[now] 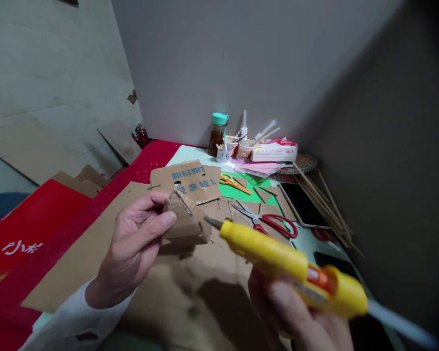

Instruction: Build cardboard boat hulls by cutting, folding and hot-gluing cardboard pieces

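Observation:
Between the thumb and fingers of my left hand (135,239) is a small folded cardboard piece (185,222) with a slanted, triangular side, held up over the table. My right hand (296,312) grips a yellow hot glue gun (278,258), a little blurred. A pale glue stick (402,321) sticks out of its back end. The gun's dark nozzle (212,222) points left at the cardboard piece, close to its right edge; whether they touch I cannot tell. Behind the piece lies a printed cardboard sheet (161,175) with blue characters and a dark hole.
Red-handled scissors (278,224) and orange scissors (236,184) lie among cardboard scraps on a green sheet (254,195). Farther back stand a teal-lidded bottle (217,134), paper cups (243,150) and a tissue pack (274,152). A tablet (303,204) and thin sticks (322,207) lie right, beside the wall.

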